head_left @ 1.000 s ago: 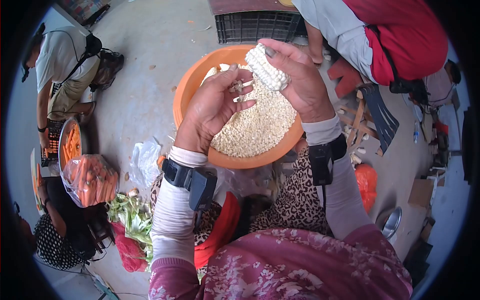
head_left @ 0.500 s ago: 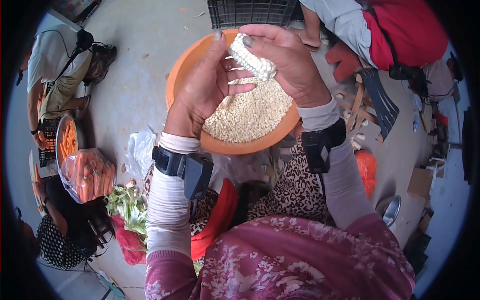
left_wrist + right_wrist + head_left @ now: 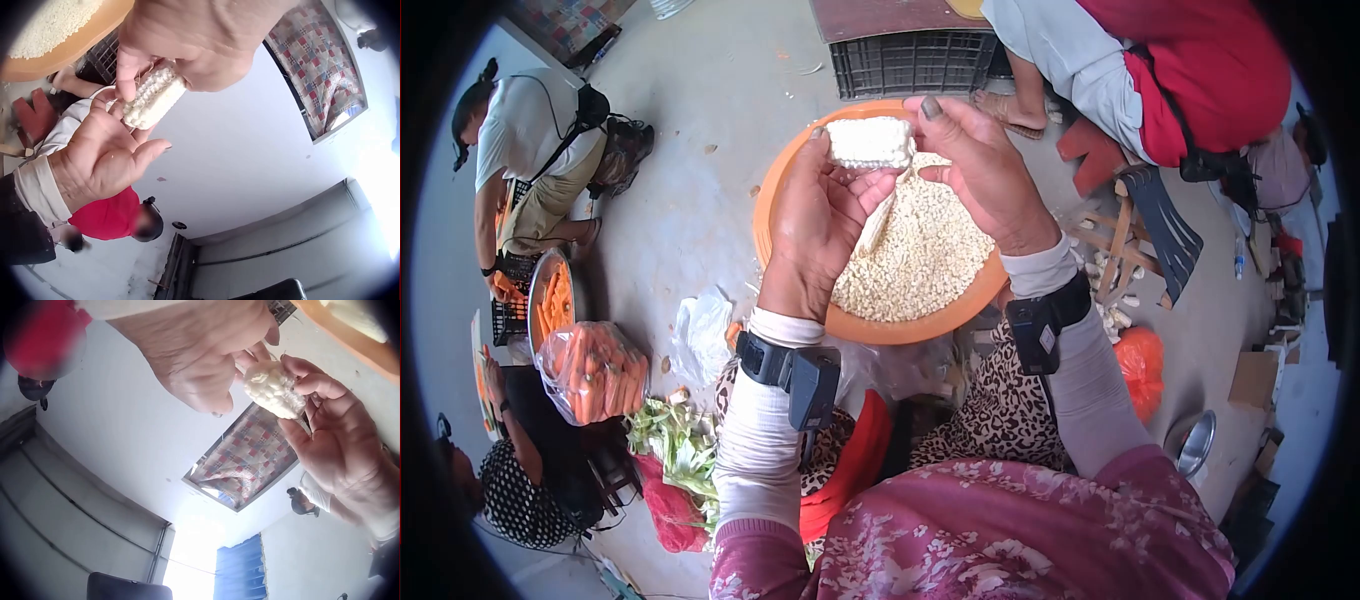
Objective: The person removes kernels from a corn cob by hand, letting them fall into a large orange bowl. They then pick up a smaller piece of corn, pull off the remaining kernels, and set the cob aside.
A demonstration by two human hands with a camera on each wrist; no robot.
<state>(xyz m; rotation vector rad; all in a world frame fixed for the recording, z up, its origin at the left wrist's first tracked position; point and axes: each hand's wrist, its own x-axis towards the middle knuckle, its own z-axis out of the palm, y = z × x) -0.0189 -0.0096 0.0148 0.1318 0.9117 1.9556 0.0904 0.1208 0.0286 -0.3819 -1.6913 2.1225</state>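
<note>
Concrete floor (image 3: 700, 200) lies beneath an orange basin (image 3: 880, 330) of loose kernels (image 3: 920, 250). Above the basin, the left hand (image 3: 820, 215) fingers curl round a white corn cob (image 3: 870, 143). The right hand (image 3: 985, 175) fingers pinch its end.

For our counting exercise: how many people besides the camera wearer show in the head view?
3: white-shirted person upper left, dotted-dress person lower left, red-vested person upper right. More may be hidden.

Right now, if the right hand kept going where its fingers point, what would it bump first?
The corn cob: the right hand points at its end and seems to touch it, while the left hand pinches it. Depth is unclear.
</note>
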